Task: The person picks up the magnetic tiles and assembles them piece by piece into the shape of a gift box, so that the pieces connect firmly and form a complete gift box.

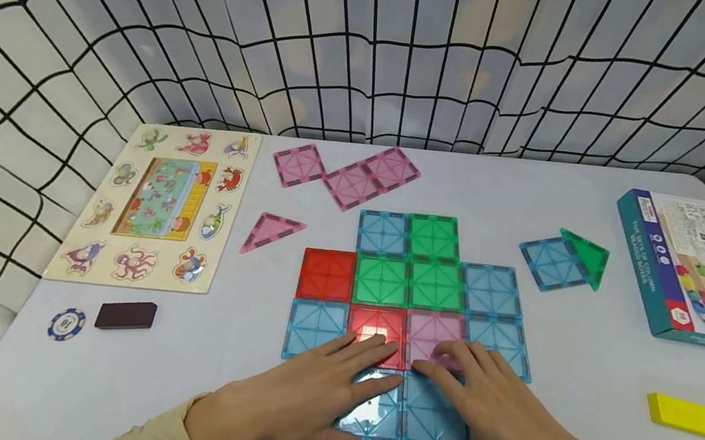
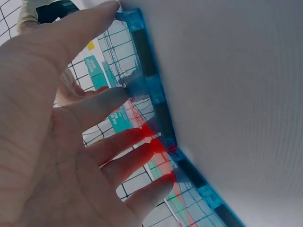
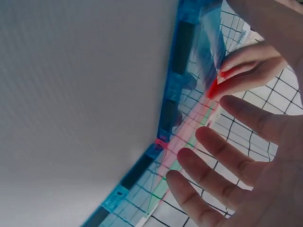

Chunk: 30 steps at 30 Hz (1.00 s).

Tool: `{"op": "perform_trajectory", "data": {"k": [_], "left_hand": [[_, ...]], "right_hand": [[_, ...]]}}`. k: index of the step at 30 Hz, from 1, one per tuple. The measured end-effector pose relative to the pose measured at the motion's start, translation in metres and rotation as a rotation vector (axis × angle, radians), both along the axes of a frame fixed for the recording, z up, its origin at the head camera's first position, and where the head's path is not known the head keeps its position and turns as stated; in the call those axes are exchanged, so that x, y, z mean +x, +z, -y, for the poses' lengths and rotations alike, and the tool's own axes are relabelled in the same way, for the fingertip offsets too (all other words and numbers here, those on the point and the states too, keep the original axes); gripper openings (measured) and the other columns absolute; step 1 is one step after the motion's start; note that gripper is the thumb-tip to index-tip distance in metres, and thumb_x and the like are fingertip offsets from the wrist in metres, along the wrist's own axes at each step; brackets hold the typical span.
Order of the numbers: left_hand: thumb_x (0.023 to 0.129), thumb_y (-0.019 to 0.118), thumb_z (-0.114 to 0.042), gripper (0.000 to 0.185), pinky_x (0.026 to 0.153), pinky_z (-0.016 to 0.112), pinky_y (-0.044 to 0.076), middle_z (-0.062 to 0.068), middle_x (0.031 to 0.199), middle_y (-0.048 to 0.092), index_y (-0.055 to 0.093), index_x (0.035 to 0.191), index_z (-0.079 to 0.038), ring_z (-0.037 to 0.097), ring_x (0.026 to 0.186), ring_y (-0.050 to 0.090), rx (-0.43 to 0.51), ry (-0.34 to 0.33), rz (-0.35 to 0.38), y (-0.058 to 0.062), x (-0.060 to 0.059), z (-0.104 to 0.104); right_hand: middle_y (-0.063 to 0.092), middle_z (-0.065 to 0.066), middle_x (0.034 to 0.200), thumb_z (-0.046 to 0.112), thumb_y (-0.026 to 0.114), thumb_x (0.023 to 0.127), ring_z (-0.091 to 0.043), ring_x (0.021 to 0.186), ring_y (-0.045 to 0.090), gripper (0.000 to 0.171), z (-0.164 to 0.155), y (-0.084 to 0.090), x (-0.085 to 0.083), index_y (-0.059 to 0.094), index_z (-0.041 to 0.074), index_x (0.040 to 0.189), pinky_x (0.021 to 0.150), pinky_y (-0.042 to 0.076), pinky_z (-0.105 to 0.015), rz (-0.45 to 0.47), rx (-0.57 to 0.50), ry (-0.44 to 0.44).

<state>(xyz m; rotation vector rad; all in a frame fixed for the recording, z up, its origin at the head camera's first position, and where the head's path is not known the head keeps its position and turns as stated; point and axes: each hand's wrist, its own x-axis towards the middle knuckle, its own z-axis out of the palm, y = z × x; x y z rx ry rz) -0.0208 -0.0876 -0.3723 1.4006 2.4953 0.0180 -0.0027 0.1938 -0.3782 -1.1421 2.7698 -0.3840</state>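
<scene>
Magnetic tile mat (image 1: 412, 283) flat near surface's front edge; left hand (image 1: 311, 390) and right hand (image 1: 488, 411) spread open, pressing its nearest blue tiles (image 1: 405, 413), side by side.

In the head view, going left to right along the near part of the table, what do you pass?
Poker chip → dark brown block → left hand → right hand → yellow block.

White table (image 1: 579, 364) carrying magnetic tiles (image 1: 412, 283), puzzle board (image 1: 160, 209), box (image 1: 698, 267).
</scene>
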Motion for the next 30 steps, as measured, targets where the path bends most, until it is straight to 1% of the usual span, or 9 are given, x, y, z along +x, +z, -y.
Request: {"op": "perform_trajectory", "data": {"k": [5,7,10,13,15,17,20,22,30], "left_hand": [[0.093,0.070,-0.063,0.090,0.124,0.046,0.031,0.009,0.167,0.035,0.039,0.162,-0.016,0.024,0.154,0.033,0.050,0.038,0.009,-0.002,-0.001,0.001],[0.093,0.067,-0.066,0.093,0.124,0.046,0.032,0.009,0.168,0.034,0.036,0.163,-0.013,0.025,0.154,0.033,0.060,0.042,0.012,-0.003,-0.002,0.001],[0.095,0.062,-0.068,0.091,0.125,0.049,0.028,0.010,0.170,0.030,0.035,0.164,-0.014,0.028,0.156,0.029,0.089,0.075,0.082,-0.004,-0.007,0.007],[0.097,0.059,-0.068,0.090,0.126,0.053,0.023,0.012,0.172,0.024,0.035,0.164,-0.013,0.033,0.158,0.024,0.143,0.162,0.158,-0.005,-0.016,0.021],[0.097,0.061,-0.065,0.088,0.126,0.055,0.020,0.013,0.173,0.022,0.037,0.163,-0.012,0.035,0.159,0.020,0.178,0.237,0.187,-0.006,-0.023,0.033],[0.099,0.061,-0.061,0.084,0.126,0.056,0.019,0.013,0.173,0.020,0.038,0.163,-0.012,0.035,0.159,0.017,0.195,0.288,0.188,-0.008,-0.029,0.043],[0.102,0.059,-0.055,0.078,0.127,0.056,0.016,0.013,0.173,0.021,0.038,0.162,-0.011,0.035,0.160,0.015,0.206,0.301,0.195,-0.008,-0.035,0.052],[0.104,0.057,-0.054,0.075,0.127,0.057,0.014,0.013,0.173,0.021,0.038,0.163,-0.011,0.035,0.160,0.014,0.202,0.296,0.201,-0.008,-0.037,0.054],[0.105,0.056,-0.051,0.072,0.125,0.064,0.011,0.013,0.172,0.024,0.039,0.162,-0.011,0.038,0.160,0.012,0.212,0.347,0.205,-0.006,-0.037,0.065]], "right_hand": [[0.053,-0.012,0.148,0.067,0.079,0.082,-0.039,0.130,0.052,0.091,0.000,-0.002,-0.001,0.051,0.018,0.154,0.103,0.048,-0.067,0.034,-0.006,-0.011],[0.052,-0.012,0.150,0.068,0.075,0.085,-0.038,0.132,0.051,0.086,-0.001,-0.001,-0.002,0.052,0.020,0.153,0.104,0.047,-0.067,0.059,-0.010,-0.032],[0.050,-0.013,0.151,0.062,0.072,0.091,-0.039,0.133,0.051,0.074,-0.011,0.003,-0.011,0.057,0.020,0.150,0.103,0.047,-0.067,0.084,-0.057,-0.116],[0.044,-0.021,0.155,0.049,0.072,0.097,-0.046,0.136,0.047,0.063,-0.032,0.005,-0.028,0.057,0.015,0.148,0.104,0.044,-0.071,0.112,-0.117,-0.253],[0.036,-0.029,0.159,0.041,0.072,0.099,-0.052,0.139,0.041,0.066,-0.048,0.004,-0.038,0.051,0.008,0.152,0.106,0.040,-0.074,0.160,-0.133,-0.330],[0.026,-0.033,0.163,0.039,0.071,0.100,-0.057,0.143,0.032,0.073,-0.061,0.000,-0.044,0.042,0.002,0.156,0.107,0.035,-0.076,0.240,-0.129,-0.370],[0.014,-0.033,0.167,0.045,0.068,0.101,-0.058,0.148,0.022,0.085,-0.070,-0.007,-0.046,0.029,-0.001,0.162,0.110,0.032,-0.074,0.344,-0.120,-0.379],[0.009,-0.032,0.169,0.050,0.066,0.101,-0.057,0.150,0.020,0.091,-0.068,-0.011,-0.045,0.024,0.000,0.164,0.111,0.031,-0.072,0.361,-0.114,-0.370],[0.009,-0.033,0.169,0.051,0.067,0.100,-0.056,0.151,0.022,0.091,-0.048,-0.012,-0.043,0.026,0.001,0.164,0.112,0.034,-0.069,0.290,-0.095,-0.375]]}}
